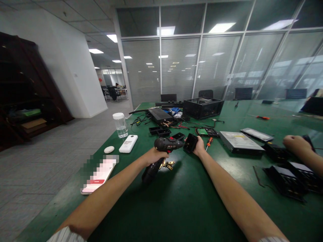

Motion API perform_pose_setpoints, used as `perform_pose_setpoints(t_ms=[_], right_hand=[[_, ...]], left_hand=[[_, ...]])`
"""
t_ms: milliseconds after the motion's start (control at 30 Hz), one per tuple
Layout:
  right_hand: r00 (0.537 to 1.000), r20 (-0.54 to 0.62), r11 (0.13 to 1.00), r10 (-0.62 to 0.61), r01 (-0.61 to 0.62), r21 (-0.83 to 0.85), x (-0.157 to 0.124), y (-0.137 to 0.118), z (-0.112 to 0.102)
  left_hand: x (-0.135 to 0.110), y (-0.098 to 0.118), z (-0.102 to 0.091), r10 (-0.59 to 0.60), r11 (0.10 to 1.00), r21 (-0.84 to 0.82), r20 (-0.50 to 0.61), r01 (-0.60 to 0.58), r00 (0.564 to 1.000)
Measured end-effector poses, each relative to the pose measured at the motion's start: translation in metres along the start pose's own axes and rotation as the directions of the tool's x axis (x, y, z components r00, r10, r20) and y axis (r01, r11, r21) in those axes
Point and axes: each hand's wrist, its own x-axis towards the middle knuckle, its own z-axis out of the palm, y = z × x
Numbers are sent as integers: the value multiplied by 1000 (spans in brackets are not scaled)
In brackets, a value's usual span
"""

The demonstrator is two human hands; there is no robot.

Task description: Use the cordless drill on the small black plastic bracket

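My left hand (155,157) is wrapped round the handle of a black cordless drill (166,144), whose nose points right. The bit end reaches close to a small black plastic box (190,143); I cannot tell whether they touch. My right hand (199,146) grips that box from its right side, tilted above the table. Below the drill lie several brass-coloured metal pieces (169,165), partly hidden by my left hand and the drill. Just behind are more black open boxes (164,132). Right of my right hand lies an orange-handled screwdriver (209,143).
A water jar (121,126), a white power bank (128,144) and a phone (101,176) are at left. Behind stand a black metal case (203,107) and tangled cables. A disc drive (241,144) lies right; another person's hand (297,144) is beyond it, near black parts (286,181).
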Motion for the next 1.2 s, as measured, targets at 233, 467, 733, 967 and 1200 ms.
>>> perform_pose_setpoints(t_ms=[233, 467, 733, 967, 1200], right_hand=[[1000, 4, 1000, -16, 16, -6, -3, 2, 3], [1000, 10, 1000, 12, -12, 1, 0, 2, -1], [1000, 22, 1000, 19, -19, 4, 3, 3, -5], [999, 30, 999, 31, -31, -10, 2, 3, -4], [1000, 14, 1000, 18, -18, -19, 2, 3, -4]], left_hand=[[0, -2, -4, -26, 999, -42, -1, 26, 1000], [-1, 3, -2, -34, 999, -31, -17, 33, 999], [-1, 3, -1, -18, 1000, 1, -7, 18, 1000], [-1, 6, -1, -57, 997, -43, -6, 57, 998], [-1, 6, -2, -59, 998, -34, -21, 58, 998]])
